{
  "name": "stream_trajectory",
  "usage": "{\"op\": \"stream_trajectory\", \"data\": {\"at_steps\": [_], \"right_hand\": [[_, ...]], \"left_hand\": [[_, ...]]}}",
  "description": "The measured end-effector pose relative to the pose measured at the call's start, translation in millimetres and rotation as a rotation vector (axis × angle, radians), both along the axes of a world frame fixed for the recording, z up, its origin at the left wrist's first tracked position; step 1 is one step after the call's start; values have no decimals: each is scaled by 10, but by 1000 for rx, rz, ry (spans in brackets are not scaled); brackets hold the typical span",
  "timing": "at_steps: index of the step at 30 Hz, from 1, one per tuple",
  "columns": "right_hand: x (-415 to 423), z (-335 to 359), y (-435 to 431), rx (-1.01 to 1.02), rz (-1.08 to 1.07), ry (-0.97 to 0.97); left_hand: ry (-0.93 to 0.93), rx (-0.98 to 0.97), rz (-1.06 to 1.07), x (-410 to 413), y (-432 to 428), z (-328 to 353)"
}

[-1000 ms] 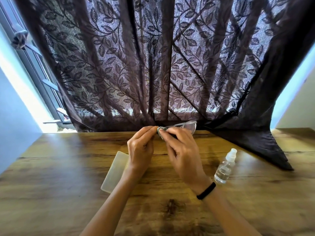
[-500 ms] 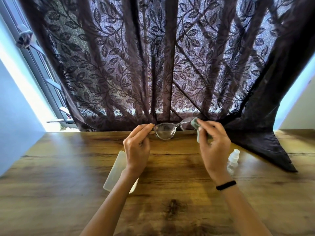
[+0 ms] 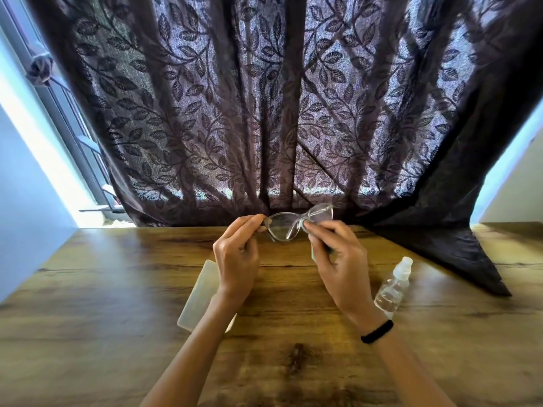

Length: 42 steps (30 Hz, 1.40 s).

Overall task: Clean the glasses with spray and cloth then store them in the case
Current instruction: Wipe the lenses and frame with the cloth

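Glasses (image 3: 296,223): clear-framed, held above the far edge of the table, in front of the curtain.
Left hand (image 3: 236,259): pinches the frame's left end.
Right hand (image 3: 338,259): presses a pale cloth (image 3: 313,254) to the right lens.
Case (image 3: 199,295): translucent, on the wooden table (image 3: 102,289), partly under the left forearm.
Spray bottle (image 3: 392,284): clear, capped, right of the right wrist.
Curtain (image 3: 264,113): dark, leaf-patterned, behind.

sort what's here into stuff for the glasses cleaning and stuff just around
For the job:
clear-framed glasses
pale cleaning cloth
clear plastic spray bottle
translucent case

Just around:
dark leaf-patterned curtain
black wristband
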State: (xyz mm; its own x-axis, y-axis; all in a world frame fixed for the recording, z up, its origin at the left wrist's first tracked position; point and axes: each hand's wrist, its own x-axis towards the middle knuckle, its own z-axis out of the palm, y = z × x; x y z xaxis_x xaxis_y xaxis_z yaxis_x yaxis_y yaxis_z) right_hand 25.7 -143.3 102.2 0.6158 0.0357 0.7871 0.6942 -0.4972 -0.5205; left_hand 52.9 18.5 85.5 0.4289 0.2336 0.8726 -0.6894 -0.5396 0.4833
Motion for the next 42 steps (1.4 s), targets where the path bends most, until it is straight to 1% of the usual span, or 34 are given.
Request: {"op": "stream_trajectory", "data": {"at_steps": [2,4,7,8,9,13,17,20,23,26,28,31,33,35,38,42], "right_hand": [[-24,-20,-25,136,84,89],[-16,-58,-86,329,71,180],[39,-94,-208,740,57,293],[60,-98,-252,825,68,316],[84,-106,-296,861,73,343],[201,-150,-407,825,76,481],[249,-105,-402,772,171,543],[266,-31,-377,791,184,500],[283,67,-365,796,170,395],[277,164,-344,687,160,282],[273,201,-324,605,153,242],[257,196,-294,510,174,247],[232,187,-266,473,225,280],[212,194,-260,476,284,315],[231,215,-298,534,342,403],[253,214,-327,633,407,508]], "left_hand": [[3,-26,1,6,31,-12],[-3,-57,-28,16,61,-15],[9,-92,-57,25,81,-22],[20,-111,-69,26,83,-30],[34,-136,-92,28,80,-40],[103,-235,-193,9,52,-57],[135,-264,-242,-9,42,-41],[154,-267,-270,-18,51,-40],[192,-291,-317,-52,53,-33],[202,-298,-331,-74,56,-31],[208,-286,-318,-77,57,-38],[276,-354,-274,-60,47,-70],[318,-409,-268,-48,45,-75],[342,-446,-292,-45,42,-72],[387,-525,-380,-60,43,-45],[500,-596,-453,-68,42,-35]]}}
